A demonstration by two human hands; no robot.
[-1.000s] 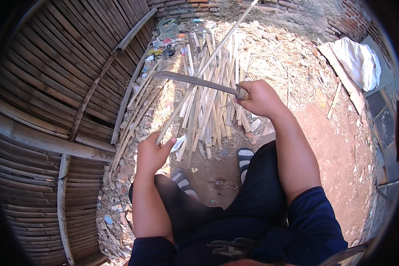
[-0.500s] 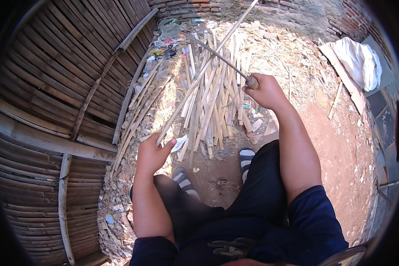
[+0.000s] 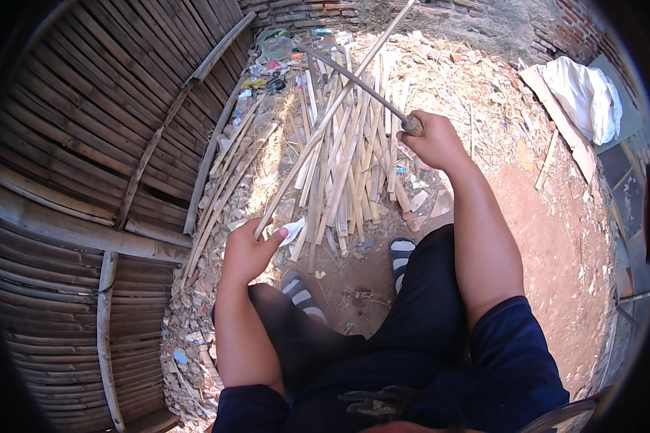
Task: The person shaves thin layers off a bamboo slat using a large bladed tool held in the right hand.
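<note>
Right hand raised higher, gripping machete; left hand clasps slat.

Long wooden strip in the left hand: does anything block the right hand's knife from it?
Nothing visible does: the knife in the right hand crosses the wooden strip in this view, though I cannot tell whether they touch.

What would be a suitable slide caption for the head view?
The left hand grips a long strip; the right hand holds a long-bladed knife, above a pile of similar strips.
</note>
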